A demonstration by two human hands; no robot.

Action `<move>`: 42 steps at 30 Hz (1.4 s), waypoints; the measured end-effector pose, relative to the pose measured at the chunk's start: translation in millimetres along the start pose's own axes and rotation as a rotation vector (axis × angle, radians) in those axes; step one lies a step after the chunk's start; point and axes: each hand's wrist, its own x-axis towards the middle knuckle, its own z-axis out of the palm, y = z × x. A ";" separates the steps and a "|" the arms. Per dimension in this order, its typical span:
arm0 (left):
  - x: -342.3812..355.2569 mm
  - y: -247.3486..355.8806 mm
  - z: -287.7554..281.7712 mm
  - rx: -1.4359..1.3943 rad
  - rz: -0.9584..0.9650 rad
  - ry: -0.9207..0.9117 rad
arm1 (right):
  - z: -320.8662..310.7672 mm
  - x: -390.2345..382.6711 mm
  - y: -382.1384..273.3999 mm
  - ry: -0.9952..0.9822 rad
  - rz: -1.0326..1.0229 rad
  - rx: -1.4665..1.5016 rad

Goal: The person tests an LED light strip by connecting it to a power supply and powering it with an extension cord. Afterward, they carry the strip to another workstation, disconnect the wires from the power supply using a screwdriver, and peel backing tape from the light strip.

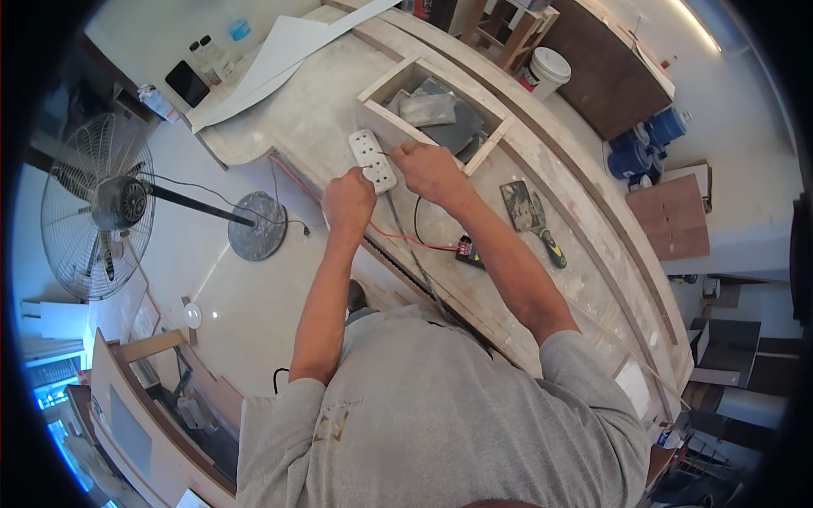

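Note:
A white power strip [373, 161] lies on the workbench, and both of my hands are closed in a pinch over it. My left hand [349, 201] is at its near left side, with a red wire [398, 235] running out from under it. My right hand [426, 173] holds a thin black wire [416, 222], whose dark tip points at the sockets. Both wires lead to a small black device with red terminals [467, 249], partly hidden by my right forearm. My fingers hide whether the wire ends sit in the sockets.
An open wooden box [484, 161] holds grey sheets and a block. Scrapers [523, 207] and a yellow-black handled tool [553, 250] lie to the right. A standing fan [118, 203] is on the left. A white bucket [549, 69] stands beyond the bench.

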 end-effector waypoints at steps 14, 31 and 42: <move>8.6 18.6 -5.2 0.012 -0.066 -0.045 | 3.3 8.2 -0.7 -0.231 -0.002 -0.046; 10.8 0.8 12.5 -0.274 0.103 0.069 | 10.0 14.4 -8.3 -0.284 0.006 -0.035; 28.8 10.3 9.1 -0.155 0.075 -0.013 | 7.5 21.0 -0.2 -0.301 0.051 0.062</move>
